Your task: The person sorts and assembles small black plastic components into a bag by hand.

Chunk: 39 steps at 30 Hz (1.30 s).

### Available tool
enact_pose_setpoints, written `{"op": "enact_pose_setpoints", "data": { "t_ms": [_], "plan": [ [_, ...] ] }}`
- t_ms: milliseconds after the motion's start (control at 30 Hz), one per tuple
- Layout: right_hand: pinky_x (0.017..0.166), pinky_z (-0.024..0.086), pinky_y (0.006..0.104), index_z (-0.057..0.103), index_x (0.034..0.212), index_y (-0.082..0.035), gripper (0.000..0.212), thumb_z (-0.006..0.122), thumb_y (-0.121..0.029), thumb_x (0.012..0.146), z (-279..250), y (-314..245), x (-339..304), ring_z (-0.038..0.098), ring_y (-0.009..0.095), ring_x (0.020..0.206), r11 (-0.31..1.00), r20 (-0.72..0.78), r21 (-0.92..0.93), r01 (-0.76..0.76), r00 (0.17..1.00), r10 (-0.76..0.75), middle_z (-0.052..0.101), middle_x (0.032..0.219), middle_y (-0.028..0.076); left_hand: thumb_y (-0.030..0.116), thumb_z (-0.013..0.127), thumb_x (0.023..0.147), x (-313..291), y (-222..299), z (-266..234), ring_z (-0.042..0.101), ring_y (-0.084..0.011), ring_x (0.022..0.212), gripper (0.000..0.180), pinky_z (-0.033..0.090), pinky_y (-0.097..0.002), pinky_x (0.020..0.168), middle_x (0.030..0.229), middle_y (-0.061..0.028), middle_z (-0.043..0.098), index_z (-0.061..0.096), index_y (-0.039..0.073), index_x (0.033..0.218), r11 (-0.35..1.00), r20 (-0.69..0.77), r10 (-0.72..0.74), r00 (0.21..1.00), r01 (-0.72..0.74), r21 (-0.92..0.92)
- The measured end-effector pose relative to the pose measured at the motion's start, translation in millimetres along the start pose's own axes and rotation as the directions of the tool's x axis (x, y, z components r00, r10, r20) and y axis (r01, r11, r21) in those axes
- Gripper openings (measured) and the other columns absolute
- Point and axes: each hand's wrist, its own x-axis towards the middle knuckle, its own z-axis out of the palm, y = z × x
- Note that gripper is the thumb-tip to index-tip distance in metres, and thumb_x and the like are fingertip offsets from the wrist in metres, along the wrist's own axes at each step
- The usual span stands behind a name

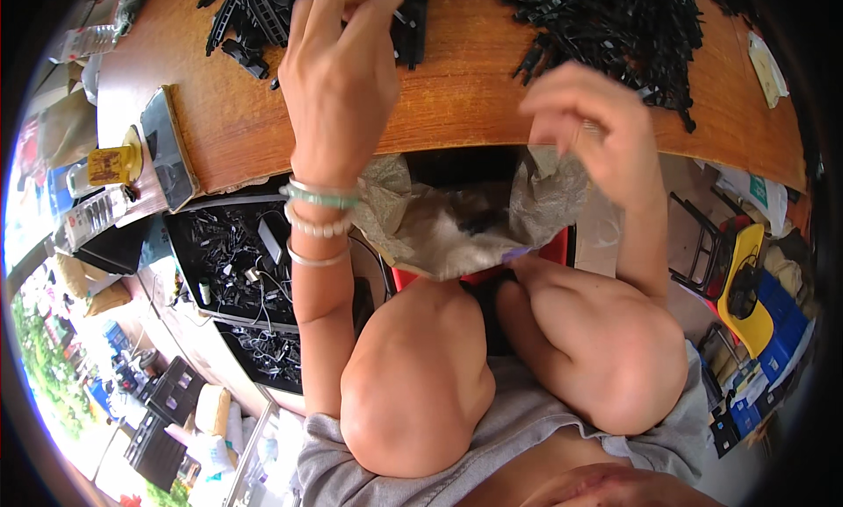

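Observation:
My left hand (338,64), with bracelets on its wrist, reaches over a pile of black plastic parts (263,11) at the table's far left. Its fingers are bent and close together at the pile; what they grip is hidden. My right hand (601,129) is raised at the table's near edge, in front of a larger heap of thin black plastic parts (615,37). It is slightly blurred, its fingers loosely curved and apart from the thumb, with nothing visible in them. Between my arms, a lined bag (421,235) gapes below the table edge, with a blurred dark thing (483,222) inside.
The wooden table (465,86) spans the far side. A dark notebook (169,147) and a yellow container (110,165) stand at its left. Black trays (233,257) of small parts sit left of my leg. A yellow stool (746,296) is at the right.

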Motion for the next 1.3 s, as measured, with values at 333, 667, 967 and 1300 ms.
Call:
{"op": "enact_pose_setpoints", "data": {
  "t_ms": [333,667,967,1300],
  "plan": [
    [0.064,0.049,0.0265,0.067,0.092,-0.001,0.018,0.062,0.009,0.078,-29,18,39,0.062,0.02,0.073,0.755,-0.079,-0.596,0.273,0.916,-0.393,0.061,0.085,0.01,-0.003,0.064,0.076,14,0,13,0.057,-0.0282,0.092,0.023,0.047,-0.034,0.08,0.101,-0.0076,0.062,0.067,0.005,0.097,0.997,0.122,0.056,0.991,-0.062,0.047],
    [0.063,0.049,0.0275,0.068,0.089,-0.002,0.022,0.068,0.009,0.069,-4,-9,21,0.063,0.021,0.071,0.845,-0.057,-0.421,0.331,0.92,-0.389,0.064,0.081,0.01,0.005,0.066,0.084,10,50,-1,0.059,-0.0082,0.064,0.018,0.047,-0.024,0.057,0.077,-0.0119,0.067,0.064,-0.003,0.1,0.144,0.646,-0.342,0.682,0.717,-0.682],
    [0.062,0.048,0.0247,0.066,0.088,0.003,0.024,0.073,0.01,0.066,1,0,9,0.061,0.017,0.073,0.889,-0.24,-0.36,0.283,0.893,-0.381,0.065,0.084,0.011,0.005,0.07,0.076,0,66,-6,0.063,-0.0324,0.062,0.029,0.051,-0.033,0.055,0.082,-0.0194,0.065,0.063,-0.003,0.103,0.499,0.51,-0.302,0.806,0.589,-0.635],
    [0.061,0.051,0.0264,0.066,0.099,0.0,0.037,0.071,0.013,0.064,1,-3,5,0.061,0.018,0.08,0.917,-0.249,-0.309,0.252,0.909,-0.334,0.063,0.093,0.011,-0.001,0.072,0.072,6,63,-14,0.069,-0.0198,0.071,0.03,0.053,-0.0272,0.063,0.082,-0.0162,0.069,0.066,-0.005,0.101,0.708,0.446,-0.112,0.888,0.386,-0.591]
  ]
}}
